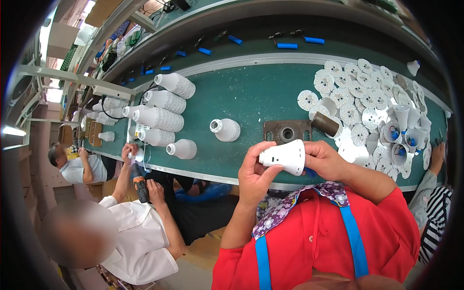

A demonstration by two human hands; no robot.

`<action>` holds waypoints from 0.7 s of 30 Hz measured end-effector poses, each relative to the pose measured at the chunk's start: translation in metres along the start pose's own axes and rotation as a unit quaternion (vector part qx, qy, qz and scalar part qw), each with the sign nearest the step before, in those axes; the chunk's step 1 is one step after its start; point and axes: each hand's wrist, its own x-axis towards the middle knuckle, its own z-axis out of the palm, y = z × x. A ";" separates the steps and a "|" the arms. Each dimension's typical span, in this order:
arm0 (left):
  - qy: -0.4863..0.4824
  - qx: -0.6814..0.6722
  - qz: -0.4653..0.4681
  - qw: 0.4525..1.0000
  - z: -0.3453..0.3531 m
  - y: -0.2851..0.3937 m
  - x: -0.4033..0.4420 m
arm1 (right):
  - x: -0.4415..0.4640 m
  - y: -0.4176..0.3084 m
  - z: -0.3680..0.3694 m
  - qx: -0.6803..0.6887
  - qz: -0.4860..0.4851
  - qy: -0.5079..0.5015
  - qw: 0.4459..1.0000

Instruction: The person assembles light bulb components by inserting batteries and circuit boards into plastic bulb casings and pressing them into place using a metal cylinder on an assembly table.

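A white cone-shaped lamp housing [285, 157] with small dark slots lies sideways between my hands, its wide end to the right. My left hand [256, 169] is closed around its narrow end, thumb below and fingers above. At the wide rim, the fingers of my right hand [325, 162] are closed on the housing's edge. Something blue [310, 171] shows just under my right fingers; I cannot make out what it is. Behind the housing sits a rusty metal fixture [302, 129] with a round socket. A single white housing [225, 130] lies on the green tabletop [251, 92] to the left.
Stacked white housings [166, 101] stand at the left. A pile of round white LED boards [360, 89] and several cones with blue parts [399, 150] cover the right. A brown metal cylinder [325, 124] lies beside the fixture. A co-worker at left holds a power drill [140, 186]. Blue cells [287, 46] line the shelf.
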 end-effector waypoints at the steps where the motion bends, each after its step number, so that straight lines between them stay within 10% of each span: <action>1: 0.003 0.002 0.002 1.000 0.000 0.000 0.000 | 0.000 0.001 0.000 0.005 0.002 -0.003 1.000; 16: 0.013 -0.003 -0.015 1.000 0.003 0.003 -0.002 | -0.006 0.001 -0.003 0.144 0.019 -0.025 0.989; 21: 0.081 0.141 0.057 0.985 0.010 0.007 -0.001 | -0.001 -0.014 0.005 -0.140 -0.074 0.033 0.987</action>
